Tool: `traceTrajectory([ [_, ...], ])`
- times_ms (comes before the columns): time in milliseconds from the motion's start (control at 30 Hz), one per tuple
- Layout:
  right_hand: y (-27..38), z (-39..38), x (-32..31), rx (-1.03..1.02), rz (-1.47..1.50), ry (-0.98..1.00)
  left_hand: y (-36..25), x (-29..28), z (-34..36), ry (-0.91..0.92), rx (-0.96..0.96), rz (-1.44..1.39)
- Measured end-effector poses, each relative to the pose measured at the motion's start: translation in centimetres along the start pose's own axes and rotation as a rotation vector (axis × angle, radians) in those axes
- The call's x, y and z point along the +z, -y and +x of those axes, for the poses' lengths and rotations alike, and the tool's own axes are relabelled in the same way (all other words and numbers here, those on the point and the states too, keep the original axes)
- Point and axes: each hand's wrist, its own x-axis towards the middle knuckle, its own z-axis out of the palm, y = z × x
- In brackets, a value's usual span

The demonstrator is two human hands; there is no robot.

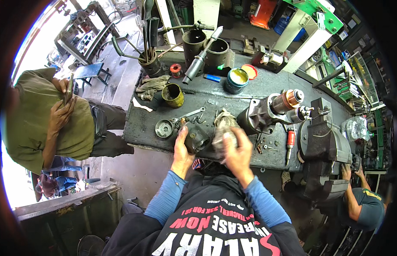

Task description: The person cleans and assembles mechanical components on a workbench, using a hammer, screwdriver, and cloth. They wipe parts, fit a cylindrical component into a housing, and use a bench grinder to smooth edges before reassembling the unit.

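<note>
My left hand (181, 150) grips a dark, hollow metal cylinder (197, 139), tilted with its open end toward the right. My right hand (240, 151), slightly blurred, is closed on a dirty grey rag (224, 123) just right of the cylinder. A round metal end cap (164, 128) lies left of the cylinder, touching or close to a combination wrench (189, 115). Several small bolts lie behind the cylinder. To the right of the rag rests a starter motor housing (255, 116), with a copper-coloured armature (288, 100) sticking out of it.
A large vise (324, 145) stands at the bench's right, near a red-handled screwdriver (290, 138). Behind are an open grease tub (237, 80), a yellowish can (173, 95) and a metal shaft tool (201, 57). One person (53, 115) stands left; another (367, 205) works at lower right.
</note>
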Motion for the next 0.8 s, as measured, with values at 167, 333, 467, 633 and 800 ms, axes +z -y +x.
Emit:
traceTrajectory([
  [167,-0.6,0.9,5.8,-0.14,-0.251,0.061,0.6,4.0,-0.1,-0.01,0.139,0.104],
  [333,-1.0,5.5,5.4,0.748,0.272,0.271,0.3,6.6,-0.9,0.032,0.353,0.359],
  [467,3.2,0.2,4.4,0.099,-0.23,0.202,0.0,6.6,-0.1,-0.003,0.436,0.439],
  [633,0.5,-1.9,3.6,-0.253,-0.085,0.302,-0.1,5.8,0.8,-0.159,0.341,0.454],
  [800,-5.0,3.0,4.1,0.937,0.868,0.328,1.5,6.0,-1.1,0.049,0.33,0.339],
])
